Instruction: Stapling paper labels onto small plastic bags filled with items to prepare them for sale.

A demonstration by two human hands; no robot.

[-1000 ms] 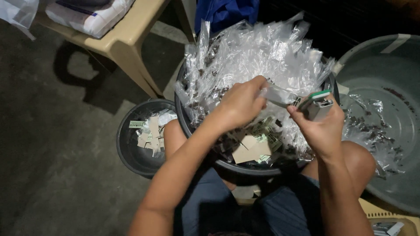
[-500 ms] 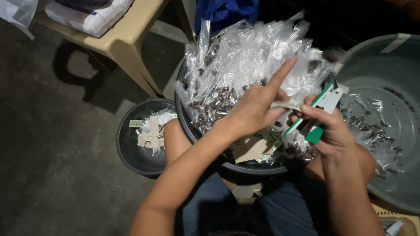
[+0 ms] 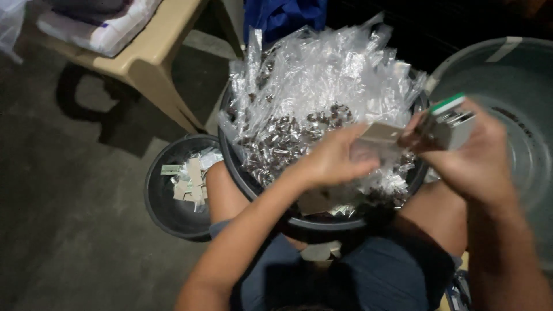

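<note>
Over the black basin (image 3: 322, 222) of clear packets (image 3: 322, 80), a small card (image 3: 380, 133) is pinched by the left hand (image 3: 334, 158); a green-topped tool (image 3: 449, 121), perhaps a stapler, is gripped by the right hand (image 3: 478, 161).

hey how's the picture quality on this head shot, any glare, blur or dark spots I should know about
Head view: bright glare off the heap of clear plastic packets in the black basin; the right hand and the green-edged card in its grip are motion-blurred, the left hand softer too; the floor and upper right fall into deep shadow; the beige chair casts a hard shadow.
</note>
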